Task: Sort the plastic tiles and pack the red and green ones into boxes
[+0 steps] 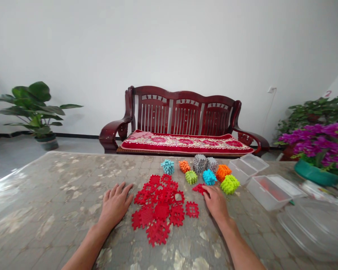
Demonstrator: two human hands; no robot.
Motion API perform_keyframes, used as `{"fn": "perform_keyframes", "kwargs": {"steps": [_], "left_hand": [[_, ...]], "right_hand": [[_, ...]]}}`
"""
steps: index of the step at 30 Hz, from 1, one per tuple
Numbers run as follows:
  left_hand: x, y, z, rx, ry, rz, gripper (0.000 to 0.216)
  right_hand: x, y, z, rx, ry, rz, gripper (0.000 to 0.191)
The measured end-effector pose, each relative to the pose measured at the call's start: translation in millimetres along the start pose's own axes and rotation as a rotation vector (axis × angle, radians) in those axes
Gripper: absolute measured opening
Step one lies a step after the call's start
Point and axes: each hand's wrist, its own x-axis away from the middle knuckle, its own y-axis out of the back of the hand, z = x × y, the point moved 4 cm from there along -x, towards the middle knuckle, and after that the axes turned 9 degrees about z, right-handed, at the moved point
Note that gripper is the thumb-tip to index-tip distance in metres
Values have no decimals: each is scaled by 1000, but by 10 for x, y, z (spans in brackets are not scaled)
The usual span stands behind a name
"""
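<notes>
A heap of flat red interlocking plastic tiles (pixel 160 206) lies spread on the patterned table (pixel 59 195) in front of me. My left hand (pixel 115 204) rests flat on the table just left of the heap, fingers apart, holding nothing. My right hand (pixel 215 200) lies to the right of the heap, its fingertips touching a single red tile (pixel 199 188). Another loose red tile (pixel 192 209) sits between the heap and my right hand. Behind them stand several assembled tile clusters: light blue (pixel 168 166), orange (pixel 184 165), grey (pixel 200 163), green (pixel 230 183).
Clear plastic boxes (pixel 266 193) and lids (pixel 312 225) stand at the right of the table. A pot of purple flowers (pixel 321 150) is at the far right. A dark red wooden bench (pixel 183 123) and a potted plant (pixel 35 112) stand beyond the table.
</notes>
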Motion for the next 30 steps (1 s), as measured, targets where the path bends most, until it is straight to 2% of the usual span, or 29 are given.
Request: {"fn": "perform_keyframes", "kwargs": {"steps": [4, 9, 14, 20, 24, 30], "left_hand": [[1, 13, -6, -4, -8, 8, 45], [12, 37, -24, -28, -2, 24, 45], [12, 26, -20, -18, -1, 9, 44], [-1, 2, -1, 5, -8, 9, 44], [6, 19, -12, -9, -3, 18, 44], [12, 31, -24, -13, 1, 24, 44]], "right_hand": [[41, -11, 81, -102, -6, -24, 32], [143, -75, 266, -234, 76, 105, 31], [121, -73, 501, -239, 124, 118, 28], [-44, -183, 827, -60, 110, 232, 30], [-74, -236, 947, 46, 134, 311, 28], [-77, -167, 984, 1, 61, 251, 23]]}}
